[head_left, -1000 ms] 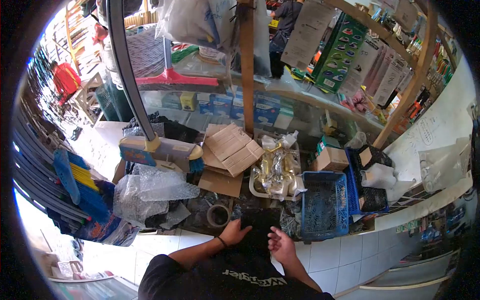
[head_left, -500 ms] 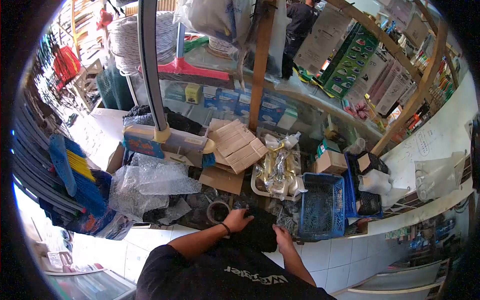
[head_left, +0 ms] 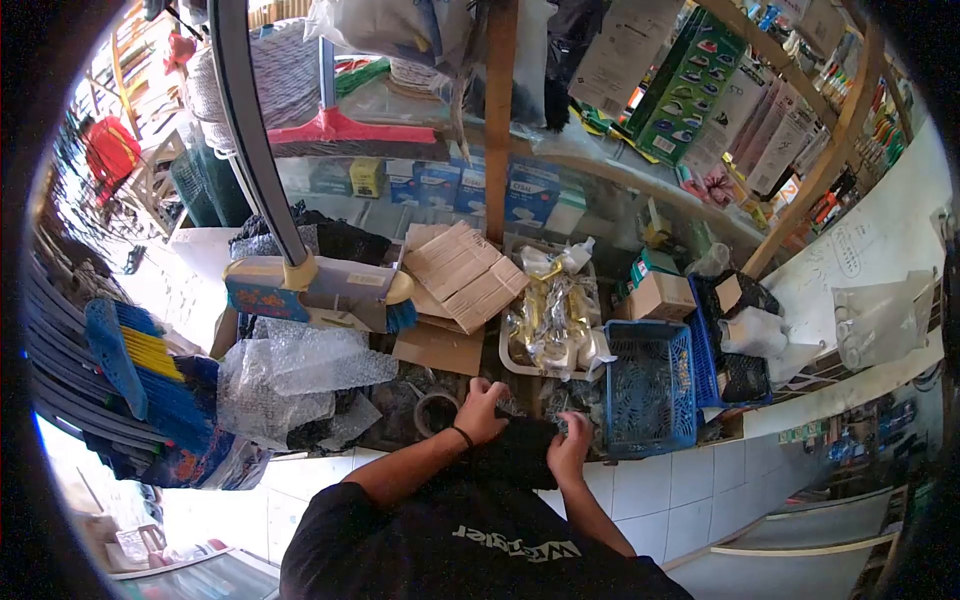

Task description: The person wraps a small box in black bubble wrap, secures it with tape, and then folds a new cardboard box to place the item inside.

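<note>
A black bundle (head_left: 512,452) with a matte, dark surface is held close in front of my black shirt, between both hands. My left hand (head_left: 483,412) grips its left upper edge, fingers curled over the top. At its right side my right hand (head_left: 568,447) closes on the edge with the thumb raised. The bundle's lower part merges with the dark shirt. Just left of my left hand lies a roll of tape (head_left: 436,412) on the cluttered counter. Crumpled clear plastic (head_left: 575,405) lies beyond my right hand.
Ahead stands a white tray (head_left: 504,345) of bagged gold-coloured fittings, with a blue basket (head_left: 650,440) to its right. Flattened cardboard (head_left: 465,275), bubble wrap (head_left: 300,370) and a blue-yellow broom head (head_left: 150,355) are on the left. A wooden post (head_left: 499,130) rises behind.
Both hands have risen with the black bundle, which now looks more compact. The right hand has shifted its hold upward. The view has tilted, and the person at the top is out of sight.
</note>
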A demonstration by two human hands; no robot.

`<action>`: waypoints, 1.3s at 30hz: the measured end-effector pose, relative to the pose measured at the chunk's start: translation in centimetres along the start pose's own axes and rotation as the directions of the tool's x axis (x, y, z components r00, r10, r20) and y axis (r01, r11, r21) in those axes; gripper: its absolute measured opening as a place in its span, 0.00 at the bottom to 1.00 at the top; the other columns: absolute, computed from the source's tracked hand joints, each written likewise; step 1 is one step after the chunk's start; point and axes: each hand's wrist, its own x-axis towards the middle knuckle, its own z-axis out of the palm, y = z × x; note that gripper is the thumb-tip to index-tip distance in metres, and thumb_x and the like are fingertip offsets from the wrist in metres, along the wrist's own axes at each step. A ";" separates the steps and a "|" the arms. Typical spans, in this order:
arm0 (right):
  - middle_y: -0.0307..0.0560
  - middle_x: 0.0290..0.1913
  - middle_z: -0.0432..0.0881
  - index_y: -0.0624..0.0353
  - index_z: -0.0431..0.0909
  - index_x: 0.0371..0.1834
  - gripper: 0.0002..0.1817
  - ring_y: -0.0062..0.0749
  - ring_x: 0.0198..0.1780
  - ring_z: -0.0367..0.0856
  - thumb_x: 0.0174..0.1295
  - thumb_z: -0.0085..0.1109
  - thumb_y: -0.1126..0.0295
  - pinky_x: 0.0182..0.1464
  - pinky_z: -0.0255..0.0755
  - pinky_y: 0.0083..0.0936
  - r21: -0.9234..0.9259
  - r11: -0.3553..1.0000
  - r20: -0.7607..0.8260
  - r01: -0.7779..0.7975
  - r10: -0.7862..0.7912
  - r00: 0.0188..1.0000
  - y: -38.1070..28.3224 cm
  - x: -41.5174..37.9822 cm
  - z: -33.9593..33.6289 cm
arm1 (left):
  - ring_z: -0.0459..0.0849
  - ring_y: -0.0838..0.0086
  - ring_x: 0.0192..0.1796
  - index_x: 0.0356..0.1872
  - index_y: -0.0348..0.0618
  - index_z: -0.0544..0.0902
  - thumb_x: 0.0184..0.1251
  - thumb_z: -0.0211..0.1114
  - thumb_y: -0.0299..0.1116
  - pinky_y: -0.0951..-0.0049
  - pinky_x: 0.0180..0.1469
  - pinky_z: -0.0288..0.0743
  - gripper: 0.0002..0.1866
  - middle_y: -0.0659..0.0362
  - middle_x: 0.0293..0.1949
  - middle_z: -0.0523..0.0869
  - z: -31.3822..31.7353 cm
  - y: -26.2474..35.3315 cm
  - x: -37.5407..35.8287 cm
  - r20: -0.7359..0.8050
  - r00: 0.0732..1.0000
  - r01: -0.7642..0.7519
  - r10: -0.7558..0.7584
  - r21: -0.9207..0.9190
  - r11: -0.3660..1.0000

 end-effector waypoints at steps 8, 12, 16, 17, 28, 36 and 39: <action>0.59 0.34 0.81 0.61 0.79 0.35 0.09 0.56 0.38 0.79 0.54 0.48 0.76 0.45 0.70 0.41 -0.079 0.984 0.480 -0.160 0.178 0.859 0.8 1.1 -1.4 | 0.81 0.52 0.38 0.36 0.47 0.82 0.59 0.59 0.46 0.55 0.40 0.74 0.14 0.50 0.33 0.83 0.9 -1.1 0.6 0.300 0.954 -0.051 0.011 0.127 0.991; 0.59 0.42 0.80 0.61 0.76 0.46 0.14 0.49 0.46 0.79 0.59 0.53 0.67 0.49 0.71 0.35 0.089 0.972 0.627 -0.216 0.113 0.771 4.0 1.4 -1.6 | 0.79 0.53 0.45 0.45 0.42 0.79 0.56 0.62 0.51 0.59 0.48 0.73 0.24 0.46 0.43 0.81 -1.6 0.7 0.5 0.527 0.847 -0.142 0.062 0.113 0.984; 0.60 0.56 0.70 0.54 0.61 0.63 0.38 0.52 0.57 0.71 0.48 0.67 0.56 0.57 0.67 0.41 0.096 0.974 0.838 -0.205 0.033 0.545 0.6 2.3 -5.7 | 0.67 0.53 0.61 0.64 0.40 0.61 0.40 0.73 0.52 0.61 0.63 0.63 0.49 0.46 0.59 0.67 -3.2 0.8 -0.6 0.702 0.694 -0.280 0.161 0.058 0.958; 0.59 0.58 0.68 0.53 0.58 0.65 0.43 0.52 0.58 0.70 0.45 0.70 0.56 0.58 0.66 0.41 0.111 0.987 0.855 -0.115 -0.035 0.517 0.4 2.2 -6.1 | 0.67 0.53 0.62 0.65 0.41 0.59 0.39 0.74 0.51 0.60 0.63 0.62 0.51 0.46 0.60 0.66 -3.1 0.6 -0.9 0.695 0.699 -0.282 0.170 0.050 0.958; 0.52 0.61 0.62 0.54 0.55 0.66 0.54 0.49 0.63 0.62 0.29 0.76 0.62 0.61 0.60 0.42 -0.169 0.982 0.828 0.086 0.094 0.553 -1.9 3.6 -6.9 | 0.64 0.54 0.64 0.62 0.41 0.61 0.33 0.76 0.42 0.59 0.63 0.63 0.50 0.50 0.59 0.66 -3.0 3.8 -0.7 0.557 0.811 -0.348 0.180 0.210 0.914; 0.45 0.64 0.60 0.50 0.59 0.66 0.39 0.46 0.67 0.56 0.46 0.63 0.68 0.62 0.49 0.51 -0.207 0.818 0.464 0.537 -0.401 0.790 2.0 3.6 -4.3 | 0.63 0.56 0.65 0.59 0.44 0.65 0.40 0.71 0.37 0.57 0.61 0.63 0.39 0.52 0.57 0.68 -0.2 2.6 -0.9 0.195 0.906 -0.422 0.375 0.418 0.804; 0.44 0.64 0.59 0.47 0.61 0.64 0.33 0.48 0.68 0.52 0.52 0.59 0.63 0.60 0.49 0.60 -0.170 0.800 0.487 0.575 -0.439 0.755 3.0 2.6 -4.5 | 0.64 0.52 0.62 0.52 0.43 0.71 0.47 0.70 0.37 0.56 0.60 0.64 0.29 0.52 0.55 0.69 1.5 3.2 -2.4 0.103 0.946 -0.324 0.308 0.341 0.882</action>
